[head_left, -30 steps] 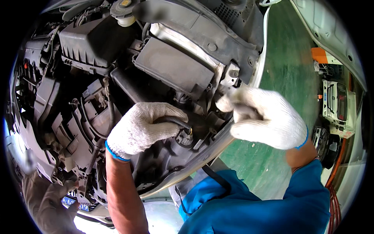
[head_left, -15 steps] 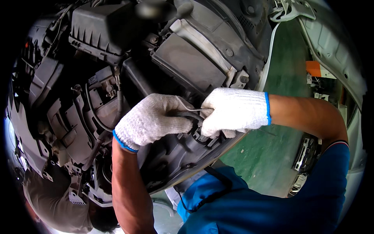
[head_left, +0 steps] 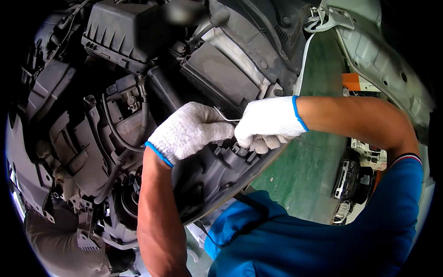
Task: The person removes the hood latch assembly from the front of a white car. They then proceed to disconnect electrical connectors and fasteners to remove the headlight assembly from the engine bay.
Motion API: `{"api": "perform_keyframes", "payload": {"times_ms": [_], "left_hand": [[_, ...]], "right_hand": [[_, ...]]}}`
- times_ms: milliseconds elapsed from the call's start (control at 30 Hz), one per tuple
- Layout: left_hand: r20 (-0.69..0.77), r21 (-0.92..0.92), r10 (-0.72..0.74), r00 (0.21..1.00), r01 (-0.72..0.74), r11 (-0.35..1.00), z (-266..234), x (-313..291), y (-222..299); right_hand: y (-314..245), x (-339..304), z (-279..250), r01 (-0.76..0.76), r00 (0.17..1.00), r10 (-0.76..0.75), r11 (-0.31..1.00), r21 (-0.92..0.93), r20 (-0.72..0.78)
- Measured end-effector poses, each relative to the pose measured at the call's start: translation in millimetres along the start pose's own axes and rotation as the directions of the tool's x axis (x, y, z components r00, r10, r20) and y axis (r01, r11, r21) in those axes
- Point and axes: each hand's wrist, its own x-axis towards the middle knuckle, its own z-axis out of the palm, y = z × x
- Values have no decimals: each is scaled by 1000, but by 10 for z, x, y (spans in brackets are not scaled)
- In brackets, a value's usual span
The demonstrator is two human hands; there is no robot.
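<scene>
Both my hands wear white knitted gloves with blue cuffs and meet over the near right edge of a car's engine bay. My left hand [head_left: 191, 131] is closed, thumb against fingers, around a dark corrugated tube that the glove now hides almost wholly. My right hand [head_left: 265, 123] is closed in a fist around a thin bent metal rod [head_left: 226, 117]. The rod's hooked end sticks out toward my left fingers. A thin tip shows on the far side of my right fist. Below the right fingers are black connectors [head_left: 240, 150], partly covered.
A black box cover [head_left: 221, 74] lies beyond my hands, and a ribbed black housing [head_left: 117, 32] stands at the far left. Left of my arm run a battery [head_left: 131, 124] and a corrugated hose [head_left: 122, 161]. Another person [head_left: 64, 242] bends at lower left. An open door [head_left: 374, 51] is on the right.
The view has shifted a little. My hands have drawn closer together, the right one turning knuckles-down. The corrugated tube seen between them has gone out of sight; the rod's hooked end now stands clearer.
</scene>
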Motion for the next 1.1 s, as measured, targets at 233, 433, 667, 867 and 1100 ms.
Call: {"api": "perform_keyframes", "payload": {"times_ms": [233,433,667,867,1100], "left_hand": [[-16,42,-18,1000,18,999,-4,12,54],[37,6,42,998,-42,999,33,-20,14],[-16,-37,22,1000,-23,999,161,-1,76],[-149,-12,93,984,-96,995,278,12,1],[-104,-3,-3,995,3,1000,194,-41,162]], "right_hand": [[143,91,140,134,986,-115,977,165,-117],[159,81,189,176,977,-150,967,186,-149],[222,83,162,196,974,-170,964,180,-149],[216,16,174,247,965,-222,949,196,-139],[96,14,19,145,988,-150,983,112,41]]}}
